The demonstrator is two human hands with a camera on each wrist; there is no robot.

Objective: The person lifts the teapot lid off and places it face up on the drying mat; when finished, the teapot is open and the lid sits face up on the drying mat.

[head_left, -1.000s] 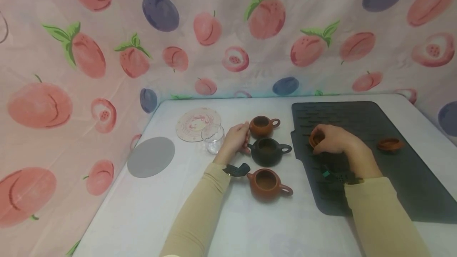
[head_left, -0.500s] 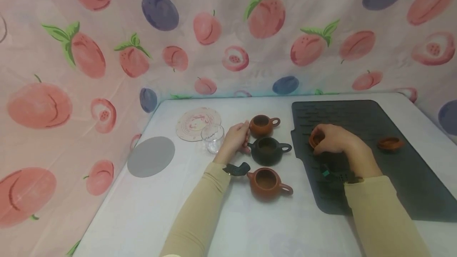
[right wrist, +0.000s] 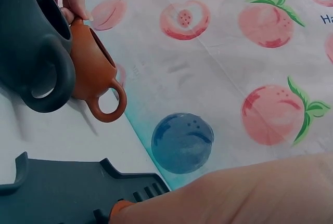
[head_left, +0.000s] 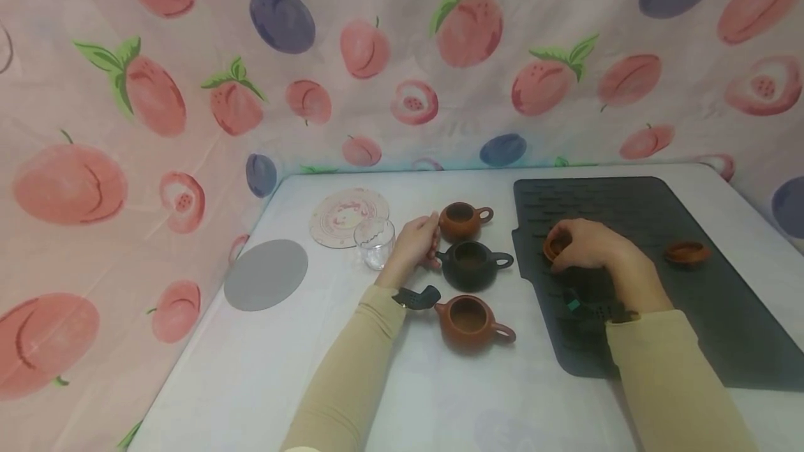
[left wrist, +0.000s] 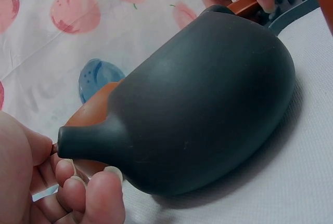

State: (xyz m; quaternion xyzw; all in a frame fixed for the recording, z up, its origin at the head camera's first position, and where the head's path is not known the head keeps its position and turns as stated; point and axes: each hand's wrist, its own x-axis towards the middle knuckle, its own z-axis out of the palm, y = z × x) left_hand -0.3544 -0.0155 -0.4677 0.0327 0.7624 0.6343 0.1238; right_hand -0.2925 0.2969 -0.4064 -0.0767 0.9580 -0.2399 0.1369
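Three lidless teapots stand in a column on the white table: a small orange-brown teapot [head_left: 461, 223] farthest, a black teapot [head_left: 471, 267] in the middle, a reddish-brown teapot [head_left: 466, 324] nearest. My left hand [head_left: 414, 243] pinches the spout of the small orange-brown teapot [right wrist: 91, 63], reaching past the spout of the black teapot [left wrist: 203, 99]. Over on the dark ribbed mat [head_left: 628, 208], my right hand [head_left: 587, 246] holds a brown teapot lid [head_left: 551, 246] by its edge. In the right wrist view the lid [right wrist: 119, 209] is mostly hidden by that hand.
Another brown lid [head_left: 687, 253] lies on the mat's right side. Left of my left hand are a clear glass [head_left: 375, 246], a patterned round coaster [head_left: 342, 222] and a grey oval disc [head_left: 266, 276]. A fruit-print cloth [head_left: 408, 33] hangs behind the table.
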